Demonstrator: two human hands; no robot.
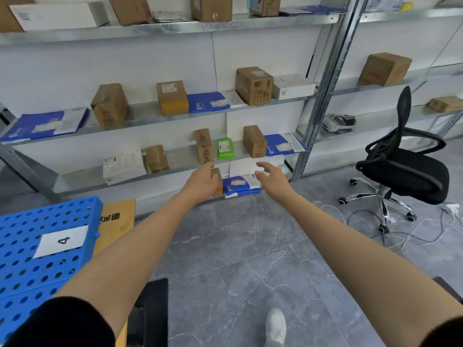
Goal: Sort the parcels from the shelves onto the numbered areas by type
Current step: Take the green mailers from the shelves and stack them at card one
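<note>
- Black sleeves (62,321) and bare arms reach forward.
- Blue crate (25,269) labelled 4 sits at the left.
- Left hand (201,182) touches a small brown box (218,182) at the foot of the shelving (323,96); I cannot tell whether it grips.
- Right hand (271,175), fingers spread and empty, hovers over a blue envelope (235,187).

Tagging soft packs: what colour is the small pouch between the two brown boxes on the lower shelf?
The pouch is bright green; head view shows it.

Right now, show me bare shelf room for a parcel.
Bare shelf left of the lower white box, and the gap between the tall brown box and the yellow-bottomed box. Crowded around the green packet.
</note>
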